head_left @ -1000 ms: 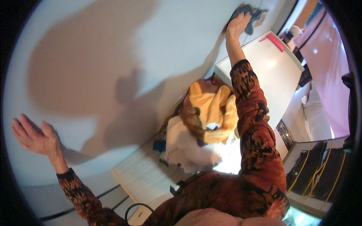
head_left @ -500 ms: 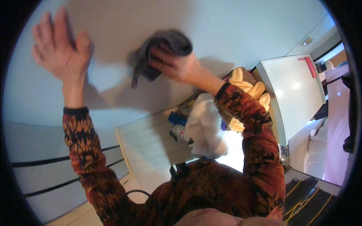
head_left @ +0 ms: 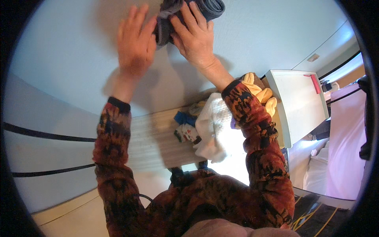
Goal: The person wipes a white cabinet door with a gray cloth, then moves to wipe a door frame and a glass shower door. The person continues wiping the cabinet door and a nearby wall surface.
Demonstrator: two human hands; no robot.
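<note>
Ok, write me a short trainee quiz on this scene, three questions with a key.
1. Which hand has its fingers spread over the folded dark-grey cloth?

2. True or false: the long red object lies on the white rectangular top.

3. Choose: the crumpled white textured fabric shows on which side of the red-and-black patterned right sleeve?
A. Left
B. Right

Key:
1. The right hand.
2. True.
3. A.

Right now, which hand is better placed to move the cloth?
The right hand, likely: it lies across the grey cloth, while the open left hand is only at the cloth's edge.
</note>
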